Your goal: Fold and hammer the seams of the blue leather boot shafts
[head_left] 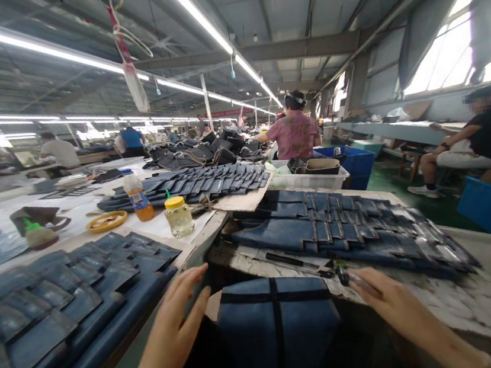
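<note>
While the dark blue leather panel crossed by darker stitched bands (276, 329) lay directly in front of the person, low in the centre of the view between the two work tables, neither hand was touching it. The left hand (183, 311) was positioned just left of the panel, at the edge of the left table, with the fingers extended, spread apart and holding nothing. The right hand (382, 295) was positioned just right of the panel's upper corner, on the white mottled surface of the right table (476, 311). Its fingertips were at a small dark tool with a green part (340, 270); blur prevented any reading of whether the fingers were closed on it. A long black-handled tool (293, 260) lay just beyond the panel. Behind it, overlapping rows of blue leather pieces (349, 225) covered the right table. Similar overlapped blue leather strips (63, 302) covered the left table. Further back on the left stood a clear jar with a yellow lid (178, 216), an orange drink bottle (138, 195) and a shallow yellow dish (107, 221). A person in a pink patterned shirt (295, 133) worked at a distant table, and a person in black (485, 130) sat at the right.
</note>
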{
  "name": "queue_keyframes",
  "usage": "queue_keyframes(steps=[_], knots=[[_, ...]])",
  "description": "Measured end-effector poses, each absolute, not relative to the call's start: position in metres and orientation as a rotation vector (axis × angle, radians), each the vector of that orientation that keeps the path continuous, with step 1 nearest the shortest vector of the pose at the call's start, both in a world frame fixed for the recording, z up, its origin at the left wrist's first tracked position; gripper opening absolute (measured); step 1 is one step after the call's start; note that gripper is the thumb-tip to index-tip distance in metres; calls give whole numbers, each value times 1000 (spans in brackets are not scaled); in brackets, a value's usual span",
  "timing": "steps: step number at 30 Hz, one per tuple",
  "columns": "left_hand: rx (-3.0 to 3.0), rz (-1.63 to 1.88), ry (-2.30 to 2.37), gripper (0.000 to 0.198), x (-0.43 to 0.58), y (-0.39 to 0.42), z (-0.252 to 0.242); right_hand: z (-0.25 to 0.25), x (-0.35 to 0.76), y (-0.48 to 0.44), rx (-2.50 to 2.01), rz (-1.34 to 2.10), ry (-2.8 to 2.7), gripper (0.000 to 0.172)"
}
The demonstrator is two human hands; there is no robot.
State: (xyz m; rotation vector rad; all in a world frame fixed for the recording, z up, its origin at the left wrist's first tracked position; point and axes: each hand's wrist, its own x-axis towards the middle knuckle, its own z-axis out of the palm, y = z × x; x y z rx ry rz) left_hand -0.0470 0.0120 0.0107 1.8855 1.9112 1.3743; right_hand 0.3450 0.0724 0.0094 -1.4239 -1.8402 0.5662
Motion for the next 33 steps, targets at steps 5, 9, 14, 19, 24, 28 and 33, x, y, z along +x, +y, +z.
queue_keyframes(steps=[5,9,14,19,24,28,33], knots=[[1792,1119,1999,46,-39,31,-82,-72,331,79,-1506,871,-1762,46],[1710,1180,2083,49,-34,37,-108,-77,327,79,-1537,829,-1694,49],[1555,1227,2027,51,-35,45,-112,-71,325,96,-1566,934,-1740,46],[1468,1320,1886,42,-33,45,-110,-65,314,111,-1581,984,-1778,45],[1051,1495,1771,33,-36,44,-105,-14,271,110,-1437,787,-1867,39],[462,1592,1575,26,-45,37,-100,32,222,101,-1356,625,-2104,32],[159,1750,1419,19,-62,24,-63,62,177,98,-1168,573,-2185,24]])
